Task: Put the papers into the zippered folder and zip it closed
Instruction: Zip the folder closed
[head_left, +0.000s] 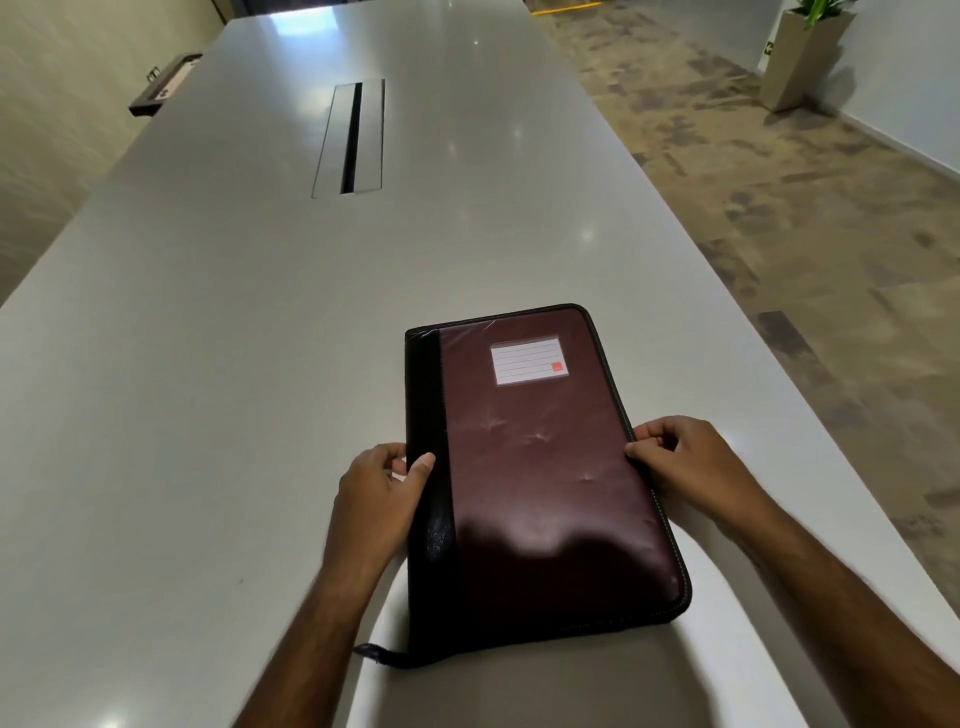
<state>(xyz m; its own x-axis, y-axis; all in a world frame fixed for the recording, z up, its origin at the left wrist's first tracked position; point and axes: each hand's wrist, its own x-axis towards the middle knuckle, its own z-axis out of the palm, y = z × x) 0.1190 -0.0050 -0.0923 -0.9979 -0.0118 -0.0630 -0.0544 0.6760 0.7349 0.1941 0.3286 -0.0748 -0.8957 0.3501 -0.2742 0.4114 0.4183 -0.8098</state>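
A dark maroon zippered folder with a black spine lies flat and closed on the white table, a white label card on its cover. My left hand grips the black spine edge, thumb on top. On the opposite side my right hand pinches the zipper edge. The zipper pull tab sticks out at the near left corner. No papers are visible.
A metal cable slot is set into the table's middle, farther away. A dark tray-like object overhangs the far left edge. The table's right edge runs close to the folder; beyond it lies patterned carpet with a planter.
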